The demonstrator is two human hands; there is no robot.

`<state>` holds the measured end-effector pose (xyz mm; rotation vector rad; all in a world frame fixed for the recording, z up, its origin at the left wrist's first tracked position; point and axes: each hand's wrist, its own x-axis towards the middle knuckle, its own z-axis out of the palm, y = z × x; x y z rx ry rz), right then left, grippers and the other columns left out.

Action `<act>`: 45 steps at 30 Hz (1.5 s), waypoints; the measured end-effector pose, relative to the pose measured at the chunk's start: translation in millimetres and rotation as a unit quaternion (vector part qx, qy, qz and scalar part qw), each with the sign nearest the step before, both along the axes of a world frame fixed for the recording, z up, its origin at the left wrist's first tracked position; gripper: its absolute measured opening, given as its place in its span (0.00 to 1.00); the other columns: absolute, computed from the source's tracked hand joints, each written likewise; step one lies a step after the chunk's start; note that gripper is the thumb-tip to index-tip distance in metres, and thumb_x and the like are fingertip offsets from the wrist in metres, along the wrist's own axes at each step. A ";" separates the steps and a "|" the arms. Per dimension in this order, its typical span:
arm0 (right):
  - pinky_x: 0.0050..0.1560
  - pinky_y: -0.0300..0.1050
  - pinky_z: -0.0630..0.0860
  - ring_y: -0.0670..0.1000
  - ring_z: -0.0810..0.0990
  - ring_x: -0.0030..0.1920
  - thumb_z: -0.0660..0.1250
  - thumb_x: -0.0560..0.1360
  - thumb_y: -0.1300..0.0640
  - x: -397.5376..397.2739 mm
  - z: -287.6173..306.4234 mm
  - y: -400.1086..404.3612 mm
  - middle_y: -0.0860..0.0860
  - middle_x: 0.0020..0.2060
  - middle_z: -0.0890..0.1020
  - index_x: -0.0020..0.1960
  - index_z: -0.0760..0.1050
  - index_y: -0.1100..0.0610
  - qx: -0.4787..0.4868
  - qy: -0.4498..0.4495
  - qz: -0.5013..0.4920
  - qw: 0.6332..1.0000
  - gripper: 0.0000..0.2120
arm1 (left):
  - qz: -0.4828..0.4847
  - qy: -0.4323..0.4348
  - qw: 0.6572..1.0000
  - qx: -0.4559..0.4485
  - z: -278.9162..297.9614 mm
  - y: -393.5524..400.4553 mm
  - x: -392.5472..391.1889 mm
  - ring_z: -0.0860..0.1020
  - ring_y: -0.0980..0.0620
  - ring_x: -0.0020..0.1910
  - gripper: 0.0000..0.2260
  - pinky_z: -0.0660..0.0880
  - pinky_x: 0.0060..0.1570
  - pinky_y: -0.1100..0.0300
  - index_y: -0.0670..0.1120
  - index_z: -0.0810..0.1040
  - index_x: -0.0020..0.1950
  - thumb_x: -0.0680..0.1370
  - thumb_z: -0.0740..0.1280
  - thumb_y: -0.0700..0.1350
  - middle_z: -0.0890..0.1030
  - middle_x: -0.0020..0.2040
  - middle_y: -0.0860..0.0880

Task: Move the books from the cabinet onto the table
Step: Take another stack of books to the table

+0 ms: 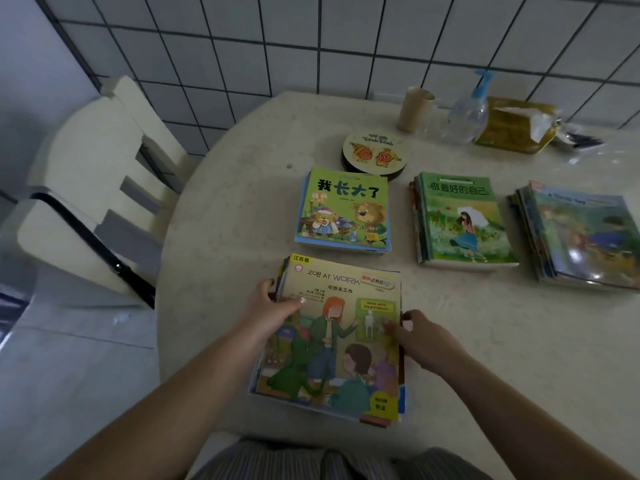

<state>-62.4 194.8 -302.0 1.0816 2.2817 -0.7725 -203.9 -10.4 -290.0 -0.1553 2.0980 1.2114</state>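
A stack of thin picture books topped by a yellow "Zob at Work" cover (332,344) lies on the beige round table (485,341) near its front edge. My left hand (270,311) grips the stack's left edge, thumb on the cover. My right hand (420,337) holds the right edge, fingers on the cover. Three more stacks lie farther back: one with a green bear cover (343,211), one with a girl under a parasol (464,221), and one with a blue-green cover (585,237) at the right edge. The cabinet is out of view.
A round cartoon-printed tin (375,154) sits behind the bear stack. By the tiled wall stand a cardboard tube (414,109), a clear pump bottle (467,112) and a yellow bag (516,124). A cream chair (93,188) stands to the table's left.
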 end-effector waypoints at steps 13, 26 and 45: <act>0.57 0.40 0.67 0.51 0.71 0.64 0.66 0.75 0.53 16.8 45.3 -26.1 0.50 0.66 0.69 0.69 0.67 0.51 -0.043 0.333 0.160 0.928 0.23 | 0.207 0.088 0.970 0.092 23.9 -39.6 95.1 0.77 0.47 0.53 0.21 0.73 0.39 0.63 0.40 0.71 0.66 0.75 0.70 0.40 0.77 0.56 0.43; 0.62 0.48 0.72 0.52 0.75 0.62 0.67 0.74 0.56 60.1 55.8 -169.7 0.55 0.61 0.76 0.65 0.71 0.57 -0.210 0.282 0.414 0.840 0.20 | 0.437 0.094 0.890 0.094 35.3 -159.9 264.8 0.78 0.51 0.55 0.20 0.74 0.58 0.51 0.47 0.73 0.66 0.74 0.70 0.45 0.80 0.57 0.50; 0.59 0.39 0.68 0.46 0.73 0.62 0.66 0.75 0.50 372.3 58.0 -431.7 0.51 0.64 0.75 0.67 0.69 0.53 -0.321 0.147 0.741 0.572 0.21 | 0.760 0.125 0.632 0.086 29.7 -284.6 707.9 0.77 0.50 0.59 0.18 0.72 0.60 0.51 0.48 0.72 0.64 0.75 0.69 0.44 0.79 0.58 0.48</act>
